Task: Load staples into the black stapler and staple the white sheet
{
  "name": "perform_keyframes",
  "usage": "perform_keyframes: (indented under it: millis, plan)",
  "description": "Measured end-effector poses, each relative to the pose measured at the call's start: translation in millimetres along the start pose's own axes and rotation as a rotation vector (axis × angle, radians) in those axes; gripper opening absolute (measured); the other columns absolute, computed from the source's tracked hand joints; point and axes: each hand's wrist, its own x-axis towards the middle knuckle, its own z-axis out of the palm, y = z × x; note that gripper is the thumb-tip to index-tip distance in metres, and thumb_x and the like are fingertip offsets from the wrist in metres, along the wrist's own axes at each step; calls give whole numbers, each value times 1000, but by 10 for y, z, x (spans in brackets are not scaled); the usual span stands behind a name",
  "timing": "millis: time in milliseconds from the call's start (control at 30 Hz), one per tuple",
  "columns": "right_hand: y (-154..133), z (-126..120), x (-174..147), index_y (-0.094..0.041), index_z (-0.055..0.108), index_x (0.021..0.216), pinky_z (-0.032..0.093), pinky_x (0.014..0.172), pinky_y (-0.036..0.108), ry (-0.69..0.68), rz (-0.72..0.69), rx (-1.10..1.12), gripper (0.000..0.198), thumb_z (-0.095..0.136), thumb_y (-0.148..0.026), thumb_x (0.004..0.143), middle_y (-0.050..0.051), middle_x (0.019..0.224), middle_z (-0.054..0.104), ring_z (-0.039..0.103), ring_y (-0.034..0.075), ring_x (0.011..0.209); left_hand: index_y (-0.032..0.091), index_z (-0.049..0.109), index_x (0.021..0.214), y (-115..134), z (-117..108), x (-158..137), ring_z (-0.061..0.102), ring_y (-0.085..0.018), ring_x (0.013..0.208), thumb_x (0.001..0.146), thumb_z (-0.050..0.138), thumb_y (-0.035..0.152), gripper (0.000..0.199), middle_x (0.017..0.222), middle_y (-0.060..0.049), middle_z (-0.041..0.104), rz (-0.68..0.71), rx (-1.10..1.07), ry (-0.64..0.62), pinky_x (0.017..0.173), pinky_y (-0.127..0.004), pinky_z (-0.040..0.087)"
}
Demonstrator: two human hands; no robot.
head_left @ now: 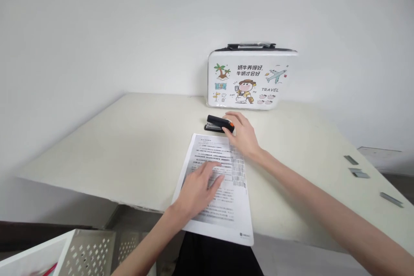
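Note:
A printed sheet of paper (223,211), possibly with more sheets under it, lies on the table and overhangs its front edge. My left hand (200,185) rests on the middle of the page, fingers stretched out and holding nothing. Just beyond the paper's top edge stands a black stapler (215,120) with an orange mark at its rear end. My right hand (241,133) grips that rear end from the right, thumb on the near side and fingers behind. The stapler's jaw points left, off the paper.
A white case (223,97) with cartoon prints and a black handle stands against the wall. Several strips of staples (359,173) lie on the table (129,151) at the right. Below the left front edge is a white perforated basket (92,250).

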Motion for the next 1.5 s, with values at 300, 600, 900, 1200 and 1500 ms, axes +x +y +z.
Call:
perform_keyframes:
  millis: [300, 600, 900, 1200, 1500]
  plan:
    - [-758, -1072, -868, -19, 59, 137, 52, 110, 54, -273, -283, -185, 38, 63, -33, 102, 18, 149, 57, 52, 34, 140, 17, 67, 104, 822, 212, 386, 57, -16, 79, 106, 55, 50, 35, 91, -4, 60, -450, -1527, -129, 76, -29, 49]
    - [-533, -1621, -1227, -19, 63, 130, 55, 100, 47, -168, -203, -283, 25, 59, -27, 106, 13, 133, 70, 65, 27, 123, 20, 68, 127, 1299, 488, 405, 60, -30, 131, 109, 42, 58, 49, 132, -14, 69, -279, -1144, -344, 111, -42, 47]
    - [693, -2474, -2019, -29, 68, 127, 51, 102, 59, 107, 253, -616, 28, 60, -42, 103, 13, 134, 69, 65, 35, 120, 28, 64, 136, 388, 69, 817, 38, -31, 156, 106, 48, 48, 39, 152, -8, 60, 420, 304, -241, 126, -57, 34]
    - [1073, -2436, -2181, -23, 70, 126, 50, 104, 60, 189, 442, -752, 32, 58, -39, 101, 16, 141, 62, 56, 39, 129, 29, 65, 120, -217, -467, 1325, 62, -25, 121, 103, 47, 46, 30, 128, 2, 71, 114, 339, 95, 64, -24, 50]
    - [354, -1852, -1965, -28, 66, 121, 61, 84, 39, -116, 289, -264, 20, 53, -26, 106, 11, 129, 66, 72, 25, 107, 24, 68, 110, -469, -474, 1305, 59, -16, 86, 98, 48, 35, 26, 96, 1, 63, 77, 377, 234, 74, -26, 48]
